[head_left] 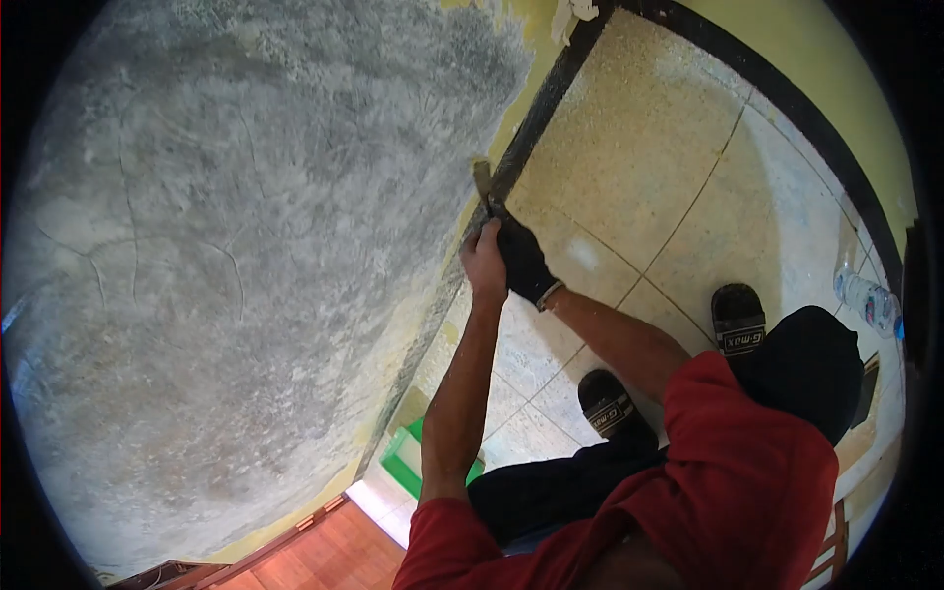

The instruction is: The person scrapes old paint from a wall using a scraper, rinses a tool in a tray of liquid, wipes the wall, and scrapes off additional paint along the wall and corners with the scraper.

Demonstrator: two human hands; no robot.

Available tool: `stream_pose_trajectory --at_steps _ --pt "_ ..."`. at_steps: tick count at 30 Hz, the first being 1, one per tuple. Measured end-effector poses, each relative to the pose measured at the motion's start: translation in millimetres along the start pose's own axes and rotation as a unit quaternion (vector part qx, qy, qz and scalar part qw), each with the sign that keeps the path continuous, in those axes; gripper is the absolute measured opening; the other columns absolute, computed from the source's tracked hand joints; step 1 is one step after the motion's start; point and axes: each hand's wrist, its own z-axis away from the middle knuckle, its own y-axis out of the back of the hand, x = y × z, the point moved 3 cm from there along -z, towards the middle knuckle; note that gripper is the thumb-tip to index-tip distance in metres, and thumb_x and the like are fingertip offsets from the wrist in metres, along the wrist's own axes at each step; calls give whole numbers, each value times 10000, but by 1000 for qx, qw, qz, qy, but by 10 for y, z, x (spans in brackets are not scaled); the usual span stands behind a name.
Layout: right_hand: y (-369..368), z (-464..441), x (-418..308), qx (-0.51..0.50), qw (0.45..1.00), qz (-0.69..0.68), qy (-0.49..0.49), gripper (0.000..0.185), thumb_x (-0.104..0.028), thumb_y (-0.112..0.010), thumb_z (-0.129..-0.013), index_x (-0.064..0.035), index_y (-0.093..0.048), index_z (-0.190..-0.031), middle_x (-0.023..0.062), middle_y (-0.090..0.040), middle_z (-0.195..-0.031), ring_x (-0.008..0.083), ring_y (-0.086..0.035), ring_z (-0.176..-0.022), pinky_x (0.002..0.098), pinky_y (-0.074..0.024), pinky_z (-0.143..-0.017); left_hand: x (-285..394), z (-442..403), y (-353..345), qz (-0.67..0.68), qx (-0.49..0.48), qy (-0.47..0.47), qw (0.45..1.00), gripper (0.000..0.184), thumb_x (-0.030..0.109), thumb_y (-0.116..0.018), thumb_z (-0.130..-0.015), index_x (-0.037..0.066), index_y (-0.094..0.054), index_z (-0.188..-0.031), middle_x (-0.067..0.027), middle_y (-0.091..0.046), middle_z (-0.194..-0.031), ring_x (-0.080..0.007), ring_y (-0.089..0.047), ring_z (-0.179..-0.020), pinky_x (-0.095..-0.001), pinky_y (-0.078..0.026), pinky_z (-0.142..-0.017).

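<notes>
My bare left hand (484,258) and my black-gloved right hand (523,258) are close together at the foot of the wall. Both are closed around the handle of a scraper (482,179), which is mostly hidden by the fingers. Its flat blade points away from me and lies at the lower edge of the wall (256,226), just above the black skirting (551,103). Grey plaster with thin cracks covers most of this wall, with yellowish paint left along the border.
Dusty beige tiles (639,147) cover the floor. A green tray (403,460) sits beside my left forearm, near reddish-brown flooring (315,551). On the right, a clear plastic bottle (867,300) lies by the other wall. My sandalled feet (737,320) are close to my right arm.
</notes>
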Motion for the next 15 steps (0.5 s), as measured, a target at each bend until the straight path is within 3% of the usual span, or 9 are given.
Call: stream_pose_trajectory --at_steps 1,2,4,6,8,9,12,13,15 --pt "167 -263 -81 22 969 194 148 197 -182 -540 -856 -41 -583 -986 150 -619 -928 298 -585 -912 362 -458 -801 31 -135 -161 -26 -4 -18 999 419 300 -622 -799 -78 -639 -981 -106 -641 -922 -185 -566 -872 -302 -426 -833" --pt "229 -459 -145 39 881 376 286 189 -176 -553 -854 -39 -584 -980 140 -620 -913 290 -590 -899 352 -463 -785 139 -333 -393 -87 -8 -94 992 444 316 -625 -792 -75 -639 -1000 -119 -650 -944 -196 -566 -887 -320 -423 -842" --pt "562 -884 -626 39 991 120 49 170 -171 -571 -856 -39 -580 -962 104 -615 -890 238 -598 -876 323 -468 -745 524 -536 -933 -137 -11 -81 987 455 331 -613 -785 -71 -639 -996 -128 -653 -951 -199 -565 -876 -326 -420 -839" --pt "640 -880 -639 49 992 104 59 171 -174 -569 -861 -40 -576 -966 91 -608 -877 212 -592 -866 313 -468 -737 470 -562 -1047 -147 -15 -82 986 458 333 -609 -782 -72 -638 -992 -125 -651 -940 -196 -563 -868 -325 -420 -835" --pt "567 -850 -631 43 993 79 83 172 -178 -566 -866 -42 -571 -971 78 -601 -863 185 -587 -856 303 -467 -728 401 -462 -904 -31 -31 -82 996 283 263 -622 -777 -19 -630 -798 -53 -586 -730 -152 -547 -663 -290 -440 -619" --pt "467 -688 -479 30 995 66 75 188 -176 -567 -866 -39 -564 -995 78 -603 -873 180 -580 -854 303 -467 -737 389 -312 -768 -40 -19 -32 999 261 250 -615 -783 -10 -630 -796 -46 -588 -739 -148 -550 -660 -282 -447 -621" --pt "97 -123 -55 -3 1000 -14 11 222 -169 -558 -875 -45 -547 -1058 95 -616 -902 186 -583 -872 304 -467 -763 173 4 -244 -54 25 2 998 245 236 -606 -801 -7 -628 -820 -43 -590 -765 -147 -551 -672 -277 -450 -633" --pt "37 63 -91 -26 972 211 96 229 -168 -549 -881 -53 -555 -1079 115 -627 -927 215 -596 -895 303 -467 -781 78 88 -67 -27 36 13 999 322 261 -608 -798 -46 -627 -890 -61 -609 -803 -150 -552 -715 -276 -445 -668" --pt "-110 316 -89 -19 979 181 87 231 -171 -548 -881 -51 -560 -1078 126 -631 -939 227 -602 -908 307 -466 -791 -39 237 181 -1 48 25 999 407 286 -610 -795 -86 -625 -960 -78 -628 -841 -152 -553 -758 -276 -439 -704"
